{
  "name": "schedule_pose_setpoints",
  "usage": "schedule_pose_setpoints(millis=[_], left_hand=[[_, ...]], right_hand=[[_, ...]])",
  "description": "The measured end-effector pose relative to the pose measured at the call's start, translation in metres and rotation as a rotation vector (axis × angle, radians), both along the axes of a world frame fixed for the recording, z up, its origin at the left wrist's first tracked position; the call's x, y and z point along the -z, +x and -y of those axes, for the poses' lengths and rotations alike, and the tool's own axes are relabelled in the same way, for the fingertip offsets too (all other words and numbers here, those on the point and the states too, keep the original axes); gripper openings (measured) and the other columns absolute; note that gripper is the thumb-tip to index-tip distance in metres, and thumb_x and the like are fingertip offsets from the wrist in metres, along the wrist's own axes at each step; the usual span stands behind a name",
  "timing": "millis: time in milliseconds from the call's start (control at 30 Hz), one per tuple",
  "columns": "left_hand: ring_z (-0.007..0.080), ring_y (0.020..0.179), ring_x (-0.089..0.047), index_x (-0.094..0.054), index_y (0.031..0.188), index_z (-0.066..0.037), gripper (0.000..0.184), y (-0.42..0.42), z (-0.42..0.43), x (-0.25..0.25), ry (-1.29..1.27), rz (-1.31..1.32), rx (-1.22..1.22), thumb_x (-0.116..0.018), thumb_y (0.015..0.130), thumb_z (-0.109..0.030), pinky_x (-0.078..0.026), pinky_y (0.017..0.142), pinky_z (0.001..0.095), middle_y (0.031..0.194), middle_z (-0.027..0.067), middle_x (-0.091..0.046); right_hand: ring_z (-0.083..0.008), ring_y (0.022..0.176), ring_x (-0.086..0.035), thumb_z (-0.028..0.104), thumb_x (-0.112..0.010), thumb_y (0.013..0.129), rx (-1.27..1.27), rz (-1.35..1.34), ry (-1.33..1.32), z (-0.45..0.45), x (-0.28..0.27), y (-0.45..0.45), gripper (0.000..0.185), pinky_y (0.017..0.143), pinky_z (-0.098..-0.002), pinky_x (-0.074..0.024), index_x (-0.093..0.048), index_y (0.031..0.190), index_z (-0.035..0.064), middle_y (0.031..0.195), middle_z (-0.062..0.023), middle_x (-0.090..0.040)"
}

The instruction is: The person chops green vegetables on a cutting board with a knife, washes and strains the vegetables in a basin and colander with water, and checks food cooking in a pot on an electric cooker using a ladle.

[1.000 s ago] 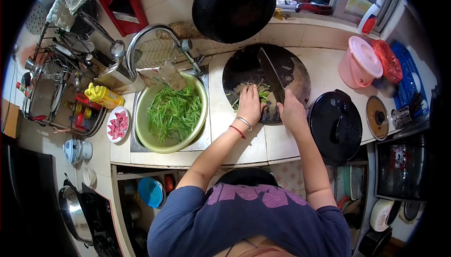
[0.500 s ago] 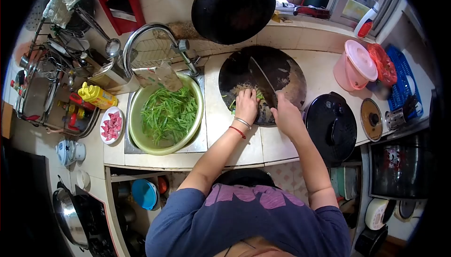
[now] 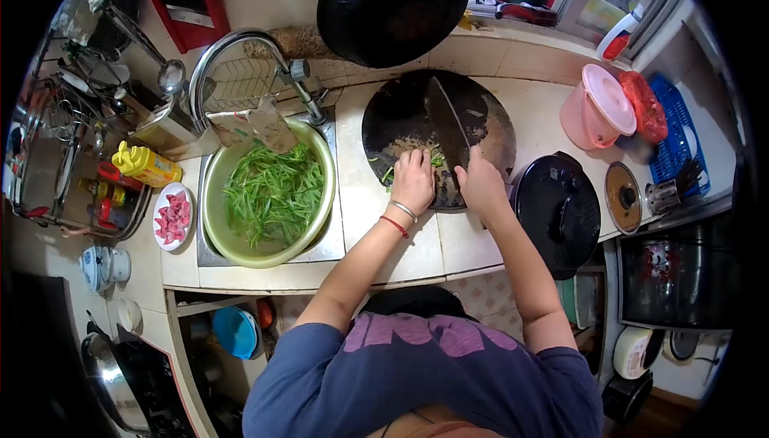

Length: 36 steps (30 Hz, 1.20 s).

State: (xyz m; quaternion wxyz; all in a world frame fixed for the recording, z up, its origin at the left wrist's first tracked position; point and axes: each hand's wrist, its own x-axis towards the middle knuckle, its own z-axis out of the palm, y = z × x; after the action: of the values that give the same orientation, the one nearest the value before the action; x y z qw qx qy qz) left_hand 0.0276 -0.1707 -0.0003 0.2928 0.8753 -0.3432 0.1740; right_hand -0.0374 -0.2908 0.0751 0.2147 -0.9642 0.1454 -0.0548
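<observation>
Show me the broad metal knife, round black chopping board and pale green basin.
Broad metal knife (image 3: 448,124), head view: blade.
Round black chopping board (image 3: 396,110), head view: bare surface.
Pale green basin (image 3: 213,202), head view: left wall.

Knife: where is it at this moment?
In the head view, the knife is in the right hand, over the round dark cutting board, just right of the left hand.

right fingers (image 3: 477,158): gripping knife (image 3: 447,122) | left fingers (image 3: 414,163): greens (image 3: 436,158) just beside | board (image 3: 497,126): beneath both | basin (image 3: 322,212): left of both
</observation>
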Motion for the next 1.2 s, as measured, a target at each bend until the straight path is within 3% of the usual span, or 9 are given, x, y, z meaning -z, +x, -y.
schedule_pose_setpoints(millis=[333, 567, 833, 1033, 1200], left_hand=[[0.0320, 0.079, -0.048, -0.057, 0.094, 0.003, 0.024, 0.003, -0.001, 0.004, -0.243, 0.002, 0.007, -0.060, 0.070, -0.003, -0.041, 0.073, 0.0373, 0.079, 0.0166, -0.052], [0.0308, 0.080, -0.051, -0.059, 0.087, 0.002, 0.017, 0.005, -0.006, 0.008, -0.231, 0.034, 0.071, -0.059, 0.071, -0.002, -0.043, 0.072, 0.0373, 0.084, 0.0155, -0.055], [0.0305, 0.082, -0.052, -0.059, 0.088, 0.003, 0.017, 0.000, -0.006, 0.008, -0.319, 0.013, 0.037, -0.058, 0.072, 0.000, -0.044, 0.075, 0.0356, 0.085, 0.0152, -0.056], [0.0307, 0.081, -0.053, -0.059, 0.082, 0.003, 0.012, 0.005, -0.010, 0.011, -0.333, 0.020, 0.075, -0.059, 0.070, 0.001, -0.045, 0.075, 0.0356, 0.085, 0.0159, -0.056], [0.0305, 0.083, -0.055, -0.060, 0.083, 0.003, 0.014, -0.001, -0.012, 0.002, -0.324, 0.031, 0.099, -0.060, 0.070, 0.000, -0.045, 0.075, 0.0355, 0.086, 0.0152, -0.057]], right_hand=[[-0.0412, 0.075, -0.057, 0.014, -0.056, 0.078, -0.090, -0.027, -0.008, -0.016, -0.009, -0.009, 0.027, 0.066, -0.0469, -0.0449, -0.041, 0.092, -0.0030, 0.077, -0.0253, -0.057], [-0.0402, 0.076, -0.058, 0.017, -0.056, 0.079, -0.126, -0.039, -0.037, 0.007, 0.000, 0.036, 0.028, 0.067, -0.0461, -0.0459, -0.043, 0.091, -0.0038, 0.078, -0.0273, -0.058], [-0.0432, 0.075, -0.054, 0.015, -0.056, 0.079, -0.111, 0.012, 0.008, -0.005, -0.027, 0.001, 0.026, 0.065, -0.0481, -0.0423, -0.041, 0.089, -0.0037, 0.075, -0.0271, -0.056], [-0.0399, 0.075, -0.058, 0.016, -0.056, 0.078, -0.131, -0.105, -0.046, -0.019, -0.014, 0.012, 0.025, 0.066, -0.0465, -0.0456, -0.042, 0.088, -0.0032, 0.074, -0.0253, -0.058], [-0.0396, 0.078, -0.058, 0.017, -0.057, 0.078, -0.128, -0.045, -0.038, -0.006, -0.004, 0.048, 0.026, 0.069, -0.0458, -0.0464, -0.043, 0.087, -0.0038, 0.076, -0.0273, -0.058]])
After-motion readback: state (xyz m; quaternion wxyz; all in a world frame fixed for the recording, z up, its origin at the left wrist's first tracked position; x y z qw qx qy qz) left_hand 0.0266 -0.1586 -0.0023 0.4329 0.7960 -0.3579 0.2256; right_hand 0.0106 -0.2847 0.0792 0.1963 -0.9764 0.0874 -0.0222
